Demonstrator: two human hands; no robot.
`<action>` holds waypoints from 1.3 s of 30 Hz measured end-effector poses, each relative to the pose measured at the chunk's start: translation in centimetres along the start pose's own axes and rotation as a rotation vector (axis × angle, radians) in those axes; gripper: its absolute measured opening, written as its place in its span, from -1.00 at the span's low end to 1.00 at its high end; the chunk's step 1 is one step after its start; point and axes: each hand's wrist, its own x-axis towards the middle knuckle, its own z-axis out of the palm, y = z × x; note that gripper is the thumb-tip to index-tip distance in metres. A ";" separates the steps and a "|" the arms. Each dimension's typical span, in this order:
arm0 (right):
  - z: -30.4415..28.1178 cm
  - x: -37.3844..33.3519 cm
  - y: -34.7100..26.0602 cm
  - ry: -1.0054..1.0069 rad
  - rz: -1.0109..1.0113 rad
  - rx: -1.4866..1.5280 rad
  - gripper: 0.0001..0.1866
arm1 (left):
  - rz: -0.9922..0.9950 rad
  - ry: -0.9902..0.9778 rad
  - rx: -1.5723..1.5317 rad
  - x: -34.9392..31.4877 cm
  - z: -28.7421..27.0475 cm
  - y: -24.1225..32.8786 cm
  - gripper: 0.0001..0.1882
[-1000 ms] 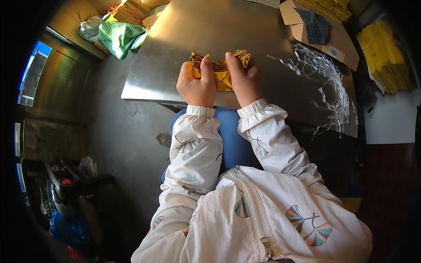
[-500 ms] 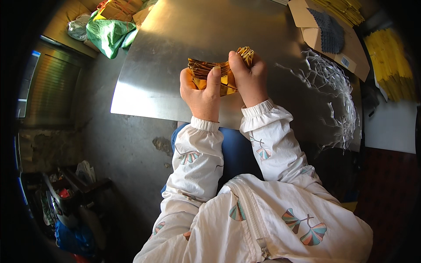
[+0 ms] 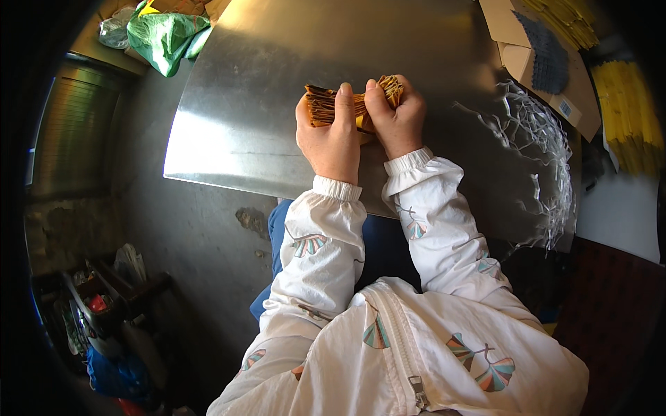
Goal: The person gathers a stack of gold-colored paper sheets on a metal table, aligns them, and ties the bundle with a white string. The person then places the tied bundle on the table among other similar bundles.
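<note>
Between my two hands is a thick bundle of folded gold foil paper point(image 3: 320, 105), its layered edges facing up. My left hand point(image 3: 331, 142) wraps round the bundle's left end, thumb upright against the near side. Round the right end closes my right hand point(image 3: 397, 119), its thumb pressed on the bundle close to the left thumb. The fingers behind the paper are mostly hidden. Both hands are above the near part of a shiny metal table point(image 3: 277, 62).
White shredded strips point(image 3: 541, 149) lie along the table's right side. Behind them are an open cardboard box point(image 3: 517, 62), a blue-grey zigzag-edged cloth point(image 3: 548, 59) and stacks of yellow strips point(image 3: 628, 114). A green plastic bag point(image 3: 163, 38) sits at the far left, a cluttered cart point(image 3: 104, 305) lower left.
My left hand has turned and come closer to the right one, squeezing the gold bundle more compactly. Less of its smooth front shows. The whole view has shifted slightly.
</note>
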 end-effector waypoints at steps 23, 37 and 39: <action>-1.3 -0.6 1.8 -0.024 0.052 -0.134 -0.69 | 0.150 0.008 0.098 0.9 1.0 -2.2 -0.75; 0.1 -1.4 -0.7 0.170 0.192 -0.021 -0.73 | 0.267 0.050 0.211 0.6 1.0 -2.0 -0.76; 0.5 -1.1 -0.5 0.207 0.174 0.034 -0.74 | 0.249 0.038 0.220 0.6 1.0 -2.1 -0.77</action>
